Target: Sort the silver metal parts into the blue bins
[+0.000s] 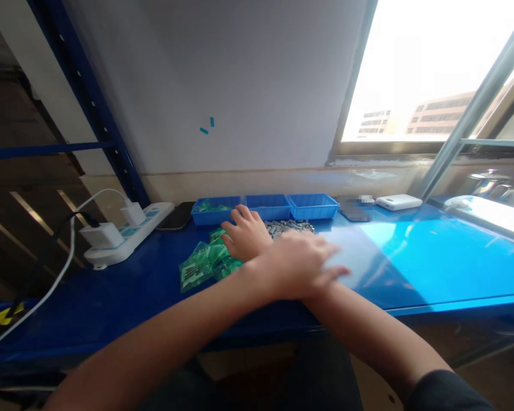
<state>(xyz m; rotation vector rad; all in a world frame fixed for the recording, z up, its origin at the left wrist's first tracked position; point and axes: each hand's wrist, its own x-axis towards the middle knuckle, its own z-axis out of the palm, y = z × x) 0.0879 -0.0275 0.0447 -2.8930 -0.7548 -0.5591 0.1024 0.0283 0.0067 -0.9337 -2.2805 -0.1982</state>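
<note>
My forearms cross above the blue table, the left over the right. My left hand [302, 262], smeared by motion, reaches to the right with fingers apart and nothing visible in them. Beneath and beyond it, my right hand [247, 233] points left with spread fingers, beside green plastic packets [197, 264] that hold small metal pieces. It holds nothing that I can see. A pile of small grey metal parts [289, 227] lies behind my hands, partly hidden by them.
Three blue bins stand along the wall: left [212, 217] with green packets, middle [266, 213], right [312, 212]. A phone [177, 217] and power strip [148, 228] lie left; a white device [398, 202] lies right. The table's front edge [462, 307] is near me.
</note>
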